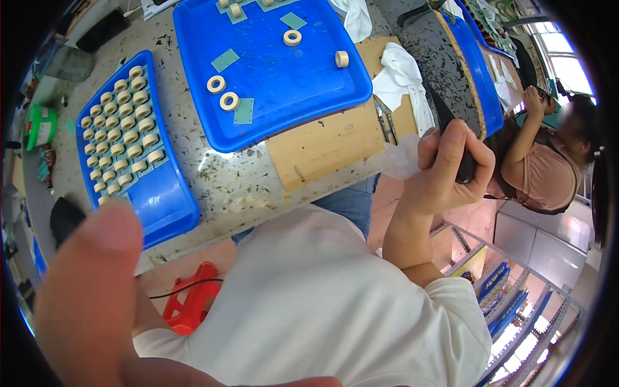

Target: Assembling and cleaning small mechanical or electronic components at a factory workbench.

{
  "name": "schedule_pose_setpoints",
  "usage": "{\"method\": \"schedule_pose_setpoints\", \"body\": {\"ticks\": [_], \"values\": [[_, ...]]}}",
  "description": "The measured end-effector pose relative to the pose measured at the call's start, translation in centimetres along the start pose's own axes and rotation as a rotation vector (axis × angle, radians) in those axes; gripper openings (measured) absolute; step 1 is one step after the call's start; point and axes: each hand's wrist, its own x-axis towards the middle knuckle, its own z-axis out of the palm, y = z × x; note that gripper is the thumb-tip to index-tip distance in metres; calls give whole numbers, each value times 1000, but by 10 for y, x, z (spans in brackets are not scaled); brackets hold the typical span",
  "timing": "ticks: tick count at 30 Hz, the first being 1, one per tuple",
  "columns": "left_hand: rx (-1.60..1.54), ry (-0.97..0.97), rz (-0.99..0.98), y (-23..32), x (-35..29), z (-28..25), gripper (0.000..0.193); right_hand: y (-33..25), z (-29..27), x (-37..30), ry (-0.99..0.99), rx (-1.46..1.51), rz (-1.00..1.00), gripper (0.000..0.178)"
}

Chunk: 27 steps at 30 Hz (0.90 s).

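Note:
My left hand (pixel 97 284) looms large and blurred at the lower left, very close up. Its thumb is stretched out, a finger runs along the bottom edge, and nothing shows between them. On the right, above the table's front edge, my right hand (pixel 451 164) is closed round a black pointed tool (pixel 465 166), whose tapered end points up and away. A large blue tray (pixel 258 132) holds several cream rings (pixel 229 101) and small green plates (pixel 244 111). Left of it, a smaller blue tray (pixel 169 200) carries rows of cream rings (pixel 130 137) on green plates.
Brown cardboard (pixel 329 151) lies under the large tray's near edge, with metal tweezers (pixel 385 122) and a white cloth (pixel 403 77) beside it. A green tub (pixel 42 127) stands far left. A red stool (pixel 193 300) and a metal rack (pixel 516 290) are below; a co-worker (pixel 545 161) sits right.

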Motion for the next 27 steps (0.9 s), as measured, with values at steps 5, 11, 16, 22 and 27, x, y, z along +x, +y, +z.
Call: {"method": "schedule_pose_setpoints", "body": {"ticks": [5, 11, 16, 22, 27], "values": [[-86, 93, -35, -12, -14, 0, 32, -2, -3, -1, 77, -55, 66, 13], [-164, 179, 47, -8, -24, 0, 30, -11, -9, 23, 187, 113, 290, 7], [-184, 169, 170, 3, -26, 4, 29, -6, -35, 92, 138, 479, 423, 15], [-168, 208, 238, 26, -24, 7, 28, 48, -39, 231, 405, 677, 280, 23], [-210, 309, 315, 41, -26, -3, 27, 130, -58, 293, 387, 1141, 354, 23]]}}
